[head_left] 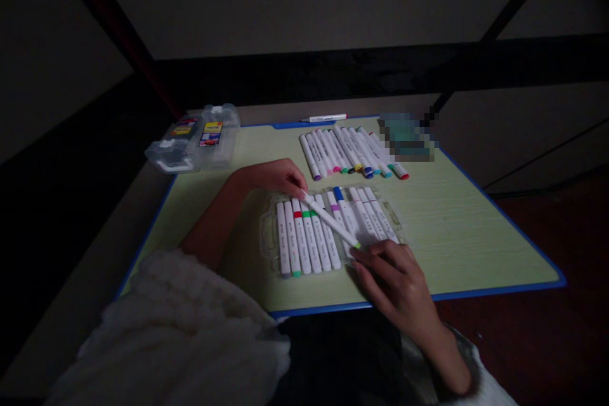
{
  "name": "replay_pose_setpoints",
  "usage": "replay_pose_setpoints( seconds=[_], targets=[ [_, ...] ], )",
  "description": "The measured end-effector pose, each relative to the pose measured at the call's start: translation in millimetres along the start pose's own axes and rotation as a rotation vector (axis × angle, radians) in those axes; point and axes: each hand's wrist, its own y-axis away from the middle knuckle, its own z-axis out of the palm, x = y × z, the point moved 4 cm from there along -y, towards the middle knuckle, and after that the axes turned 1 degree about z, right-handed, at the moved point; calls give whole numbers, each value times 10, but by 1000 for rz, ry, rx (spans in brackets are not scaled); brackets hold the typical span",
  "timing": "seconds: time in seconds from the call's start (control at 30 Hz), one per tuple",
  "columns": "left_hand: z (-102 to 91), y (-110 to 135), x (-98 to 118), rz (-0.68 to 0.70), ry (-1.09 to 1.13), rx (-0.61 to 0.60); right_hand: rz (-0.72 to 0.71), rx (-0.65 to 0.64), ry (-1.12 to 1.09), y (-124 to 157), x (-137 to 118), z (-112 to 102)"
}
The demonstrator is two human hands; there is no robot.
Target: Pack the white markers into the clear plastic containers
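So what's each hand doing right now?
Left hand: closed, holding a white marker.
Right hand: partly curled by the marker's green end; can't tell if gripping.

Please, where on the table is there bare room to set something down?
Widest bare patch: the table, right of the right hand, to its blue edge. Another lies between the plastic packaging and loose markers. Crowded: around the marker tray and left hand.

Left forearm (214, 219) angling forward, left hand (280, 176) arching downward and pinching, right hand (404, 282) pointing inward, fingers (377, 262) curving.
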Motion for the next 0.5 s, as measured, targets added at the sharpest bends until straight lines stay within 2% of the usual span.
replay_pose_setpoints(
  seconds=[0.27, 0.5],
  targets=[
    [17, -15, 24, -49, 23, -20, -11, 21, -3, -7, 0, -5],
    [37, -24, 128, -20, 2, -13, -12, 55, 4, 18, 6, -17]
  ],
)
